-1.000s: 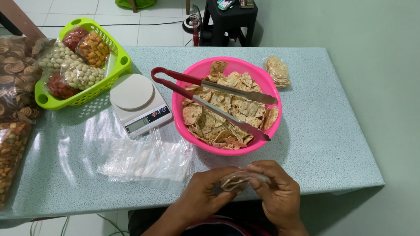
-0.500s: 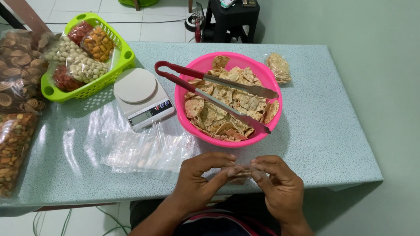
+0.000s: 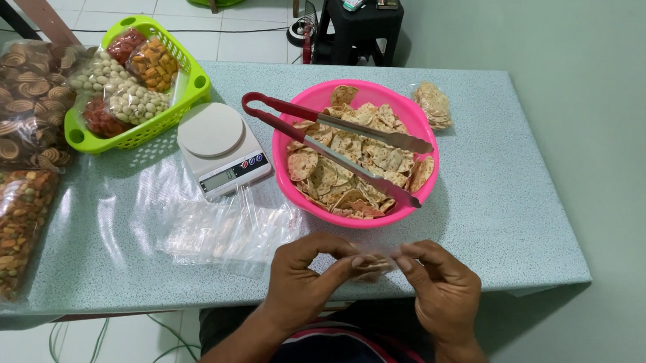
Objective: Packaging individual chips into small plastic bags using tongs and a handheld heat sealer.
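Your left hand (image 3: 299,280) and right hand (image 3: 443,287) pinch a small clear bag of crackers (image 3: 374,265) between narrow fingers (image 3: 363,261), just in front of the pink bowl (image 3: 297,191). Keep the bag's mouth level above the worktop (image 3: 498,205), and press the seal evenly across

Small clear bag of crackers (image 3: 374,264) pinched at table's near edge.

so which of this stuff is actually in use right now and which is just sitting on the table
In use:
- left hand
- right hand
- small clear bag of crackers pinched between them
- pink bowl
- tongs
- empty clear bags

Lying about:
- scale
- green basket
- big snack bags
- filled packet
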